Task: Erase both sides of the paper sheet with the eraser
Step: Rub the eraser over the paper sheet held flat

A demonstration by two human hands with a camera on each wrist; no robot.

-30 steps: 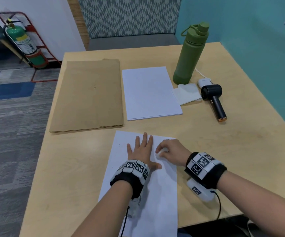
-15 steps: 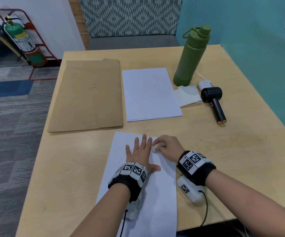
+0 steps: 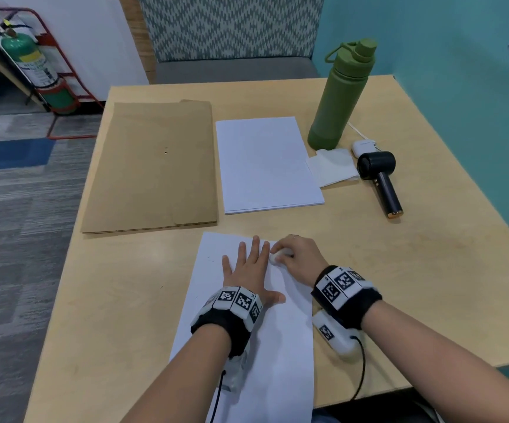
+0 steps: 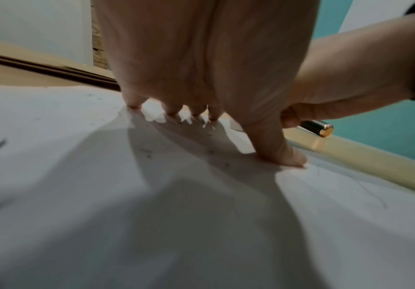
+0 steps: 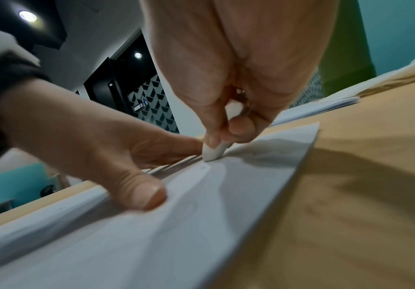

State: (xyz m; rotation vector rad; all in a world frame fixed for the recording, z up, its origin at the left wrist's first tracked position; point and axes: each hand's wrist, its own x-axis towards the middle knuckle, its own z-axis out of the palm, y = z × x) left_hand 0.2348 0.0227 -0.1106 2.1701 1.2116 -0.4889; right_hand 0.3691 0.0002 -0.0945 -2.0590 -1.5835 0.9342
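With the flat-fingered left hand (image 3: pixel 251 270) pinning the white paper sheet (image 3: pixel 265 346) at lower centre, the right hand (image 3: pixel 297 257) pinches the small white eraser (image 5: pixel 213 151); hard strokes may crease it.

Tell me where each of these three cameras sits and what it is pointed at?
Head: worn on the head, looking down at the wooden table; both forearms show, left hand flat on the white paper sheet.
Left wrist: looks along the left palm at fingertips pressing the sheet.
Right wrist: looks along the right hand pinching the small white eraser.
Shared: both wrist views show the sheet and the other hand.
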